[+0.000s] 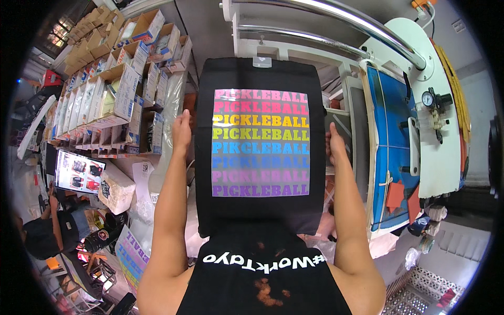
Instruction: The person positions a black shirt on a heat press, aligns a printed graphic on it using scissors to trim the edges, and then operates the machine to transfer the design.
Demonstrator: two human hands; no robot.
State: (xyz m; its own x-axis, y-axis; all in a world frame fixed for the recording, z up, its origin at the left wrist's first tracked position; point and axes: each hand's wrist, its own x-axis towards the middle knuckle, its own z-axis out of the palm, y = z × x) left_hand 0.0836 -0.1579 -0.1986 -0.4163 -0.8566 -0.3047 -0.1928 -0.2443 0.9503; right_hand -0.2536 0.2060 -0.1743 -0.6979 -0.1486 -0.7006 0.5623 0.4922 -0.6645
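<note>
A black T-shirt [262,215] lies stretched flat over a board in front of me, its collar tag at the far end. On its middle sits a glossy transfer sheet [261,143] with stacked rows of rainbow-coloured lettering. My left hand [181,128] is closed at the shirt's left edge, thumb up, with the fingertips partly hidden. At the right edge, my right hand [335,143] is likewise closed on the fabric, its fingers mostly out of sight behind the side. Both arms reach forward along the two sides of the shirt.
Cardboard boxes [107,97] of packed goods fill the left, with a lit screen [80,172] below them. Another printed sheet [131,257] lies at lower left. Metal bars [315,39] cross the far side. On the right stand a blue-covered platen [391,142] and a pressure gauge [428,98].
</note>
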